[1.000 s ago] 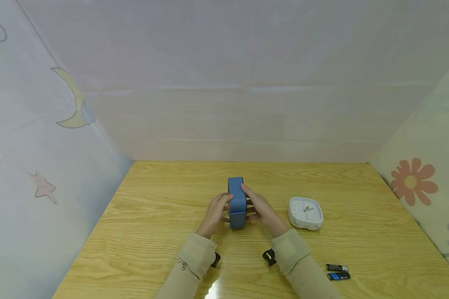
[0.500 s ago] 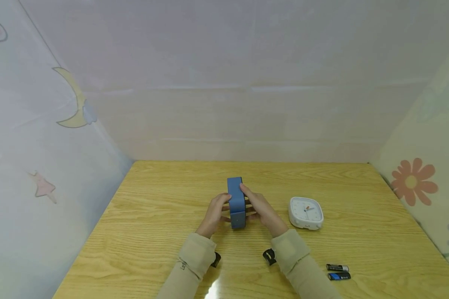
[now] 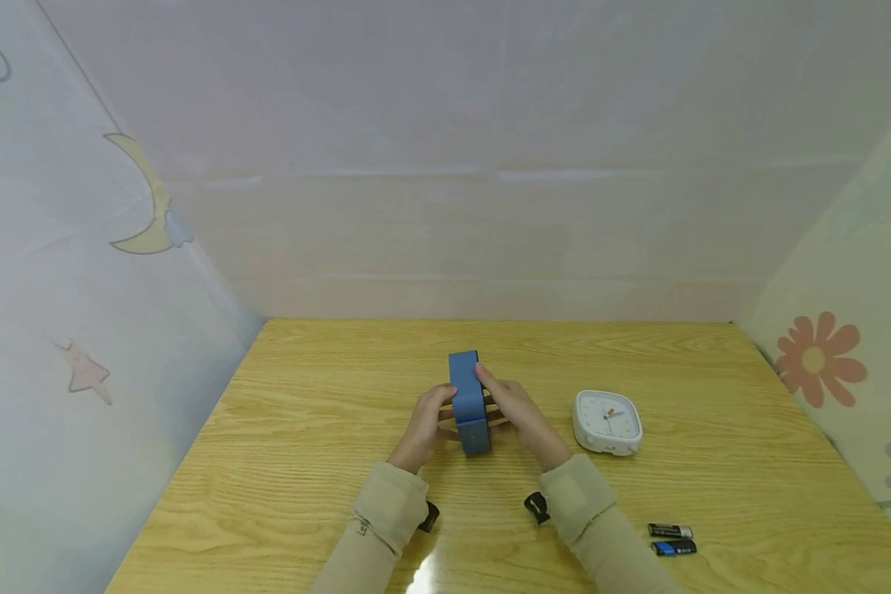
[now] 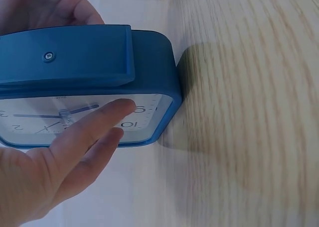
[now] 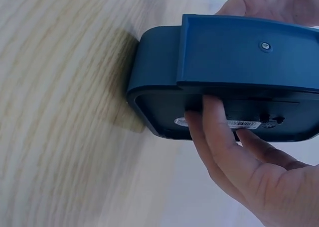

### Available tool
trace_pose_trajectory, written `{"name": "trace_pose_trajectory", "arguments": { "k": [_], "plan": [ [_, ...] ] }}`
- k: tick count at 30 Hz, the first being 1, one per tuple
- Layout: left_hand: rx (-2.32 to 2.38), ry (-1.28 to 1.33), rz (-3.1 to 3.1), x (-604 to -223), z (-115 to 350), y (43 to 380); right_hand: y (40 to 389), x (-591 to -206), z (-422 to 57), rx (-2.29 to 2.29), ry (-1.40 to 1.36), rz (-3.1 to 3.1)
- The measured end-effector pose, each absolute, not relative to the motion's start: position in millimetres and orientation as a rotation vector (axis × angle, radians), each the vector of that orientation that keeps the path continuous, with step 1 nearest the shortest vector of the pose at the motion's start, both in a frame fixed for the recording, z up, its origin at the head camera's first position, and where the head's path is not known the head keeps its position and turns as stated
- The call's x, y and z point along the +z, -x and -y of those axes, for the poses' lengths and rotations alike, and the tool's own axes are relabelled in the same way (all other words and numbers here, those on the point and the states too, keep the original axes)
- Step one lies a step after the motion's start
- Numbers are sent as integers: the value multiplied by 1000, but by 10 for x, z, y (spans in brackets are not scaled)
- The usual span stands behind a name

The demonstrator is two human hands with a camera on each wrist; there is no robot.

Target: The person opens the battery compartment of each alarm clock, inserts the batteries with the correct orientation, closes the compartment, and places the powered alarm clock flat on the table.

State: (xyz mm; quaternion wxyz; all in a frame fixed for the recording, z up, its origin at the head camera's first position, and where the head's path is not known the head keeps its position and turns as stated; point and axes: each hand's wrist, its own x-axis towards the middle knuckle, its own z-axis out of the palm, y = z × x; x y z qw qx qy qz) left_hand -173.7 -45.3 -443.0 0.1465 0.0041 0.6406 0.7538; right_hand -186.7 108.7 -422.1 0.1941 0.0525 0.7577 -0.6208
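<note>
blue clock (image 3: 466,388) gripped from both sides

the blue clock sits between the two hands, its narrow side up; whether it touches the worktop (image 3: 304,388) under it, i cannot tell. the left hand (image 3: 425,425) grips it on the left, thumb at the edge and fingertips laid on the dial (image 4: 30,122), close to the 10. the right hand (image 3: 520,412) grips it on the right, thumb at the edge, fingers slightly apart against the black back (image 5: 164,112), beside a label (image 5: 242,124). a screw (image 4: 48,56) shows in the blue clock's underside, which faces the person.

to the right of the blue clock, a white clock (image 3: 606,423) lies face up. farther right of the blue clock and nearer the person, two batteries (image 3: 673,548) lie side by side.
</note>
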Motion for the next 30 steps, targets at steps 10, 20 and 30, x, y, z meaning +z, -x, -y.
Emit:
{"name": "trace_pose_trajectory", "arguments": {
  "k": [10,20,30],
  "plan": [
    [2200,-46,-1791,-4227,449,1620,1847,-4185,-1091,-1686,-127,-2181],
    [2224,-25,-1757,-4442,450,1734,1839,-4214,-1113,-1697,-82,-2173],
    [2245,-14,-1746,-4485,459,1743,1824,-4295,-1133,-1717,-76,-2151]
  ]
}}
